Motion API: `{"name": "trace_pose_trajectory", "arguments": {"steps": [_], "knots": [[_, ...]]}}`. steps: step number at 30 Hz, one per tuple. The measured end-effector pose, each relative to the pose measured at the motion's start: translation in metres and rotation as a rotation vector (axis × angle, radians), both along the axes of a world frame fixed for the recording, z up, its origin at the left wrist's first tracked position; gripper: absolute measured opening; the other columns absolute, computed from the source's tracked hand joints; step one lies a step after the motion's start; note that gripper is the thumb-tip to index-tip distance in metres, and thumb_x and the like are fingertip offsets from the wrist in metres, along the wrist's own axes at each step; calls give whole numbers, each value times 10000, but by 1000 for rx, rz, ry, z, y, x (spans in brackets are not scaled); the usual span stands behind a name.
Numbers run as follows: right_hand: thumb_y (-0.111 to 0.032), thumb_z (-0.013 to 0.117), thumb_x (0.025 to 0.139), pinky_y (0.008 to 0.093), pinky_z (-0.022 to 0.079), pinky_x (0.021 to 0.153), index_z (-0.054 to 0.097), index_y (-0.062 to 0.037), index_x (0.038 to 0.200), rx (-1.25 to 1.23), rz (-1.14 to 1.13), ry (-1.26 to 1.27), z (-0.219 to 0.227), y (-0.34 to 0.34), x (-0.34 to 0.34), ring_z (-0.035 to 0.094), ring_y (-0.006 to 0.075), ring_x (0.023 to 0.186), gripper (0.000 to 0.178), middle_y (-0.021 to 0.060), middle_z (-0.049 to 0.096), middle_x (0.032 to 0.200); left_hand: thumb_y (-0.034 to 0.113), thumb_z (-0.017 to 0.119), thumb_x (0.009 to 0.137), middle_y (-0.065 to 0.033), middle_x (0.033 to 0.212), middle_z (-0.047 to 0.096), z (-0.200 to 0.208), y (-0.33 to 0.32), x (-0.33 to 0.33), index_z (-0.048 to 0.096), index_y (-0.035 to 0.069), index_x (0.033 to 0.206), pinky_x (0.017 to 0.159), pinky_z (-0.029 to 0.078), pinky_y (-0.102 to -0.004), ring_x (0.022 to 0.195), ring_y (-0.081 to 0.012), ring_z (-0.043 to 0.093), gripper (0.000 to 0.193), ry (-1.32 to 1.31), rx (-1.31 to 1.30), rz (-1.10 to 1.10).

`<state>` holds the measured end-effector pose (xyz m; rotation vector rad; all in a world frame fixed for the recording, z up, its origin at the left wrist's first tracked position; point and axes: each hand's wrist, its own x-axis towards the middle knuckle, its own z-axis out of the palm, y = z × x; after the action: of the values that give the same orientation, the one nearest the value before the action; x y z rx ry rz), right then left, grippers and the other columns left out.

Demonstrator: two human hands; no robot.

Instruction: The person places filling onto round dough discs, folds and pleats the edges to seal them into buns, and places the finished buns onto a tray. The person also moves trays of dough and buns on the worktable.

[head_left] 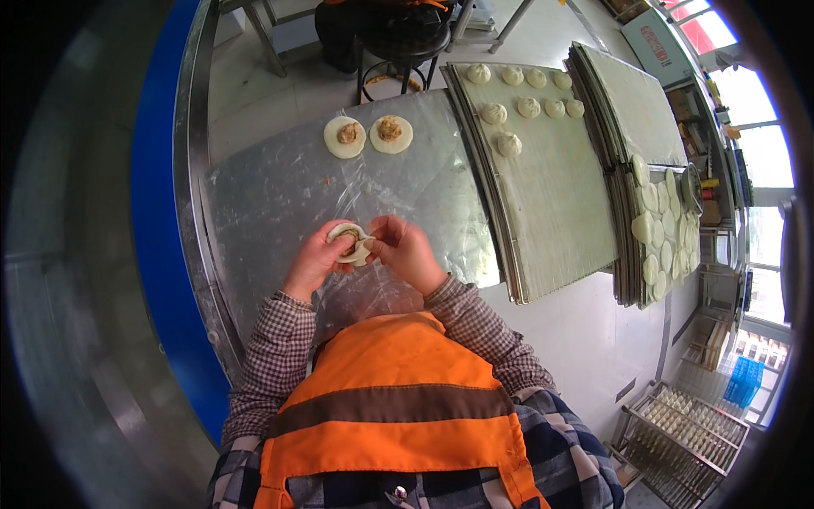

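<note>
Cupped in my left hand (pixel 315 258) is a partly gathered bun (pixel 357 251), its dough wrapper curled up around brown filling that still shows in the middle. My right hand (pixel 407 253) pinches the wrapper's right edge between thumb and fingers. Both hands are above the near part of the plastic-covered table (pixel 271 195). Farther off on that table lie two flat dough rounds, the left one (pixel 333 148) and the right one (pixel 401 146), each topped with a mound of brown filling.
To the right, a stack of trays (pixel 551 212) carries several pleated buns (pixel 509 144) at its far end. Beyond it, another tray stack (pixel 632 110) has flat dough wrappers (pixel 666 246) piled on its near end. A stool (pixel 407 47) stands past the table, beside a seated person.
</note>
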<state>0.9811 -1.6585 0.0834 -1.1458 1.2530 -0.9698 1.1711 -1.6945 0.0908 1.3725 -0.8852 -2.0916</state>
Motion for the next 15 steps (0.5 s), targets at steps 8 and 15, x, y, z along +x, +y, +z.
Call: {"name": "trace_pose_trajectory", "arguments": {"steps": [8,15], "knots": [[-60,651,855,301,512,602,635,15,952,32,39,-49,-1,-1,-9,656,174,665,124,114,658,737,54,580,899,-93,1058,661,-9,-5,-7,574,10,1208,817,517,-290,931,-175,641,313,-376,-452,-431],[-30,633,874,280,517,581,615,26,944,1,41,78,-6,0,-18,657,150,653,91,99,663,757,98,553,926,-71,1146,628,-14,-1,-16,541,51,1267,718,547,-288,936,-146,635,344,-50,64,-31]]}}
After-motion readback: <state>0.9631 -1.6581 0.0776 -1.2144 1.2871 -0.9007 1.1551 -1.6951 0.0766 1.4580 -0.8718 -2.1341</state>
